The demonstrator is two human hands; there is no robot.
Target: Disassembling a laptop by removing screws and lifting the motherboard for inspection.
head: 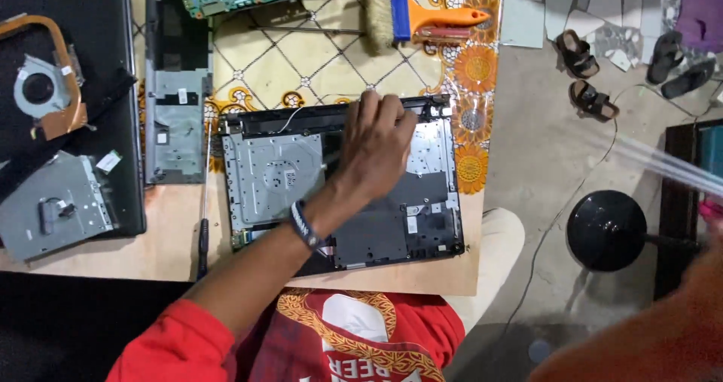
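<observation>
A left hand (374,150) rests palm down on an opened laptop base (343,182), fingers (388,111) together near its top edge, holding nothing visible. The base lies on the bench (173,235) near its front edge. The right hand is out of view. A brush (418,16) lies beyond.

Opened black plastic laptop base with silver metal plate (279,175), lying flat on the table, front edge toward the body.

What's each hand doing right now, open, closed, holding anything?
Left hand: fingers curled, resting on the opened laptop base; a held item cannot be told.
Right hand: only a blurred sleeve shows.
</observation>
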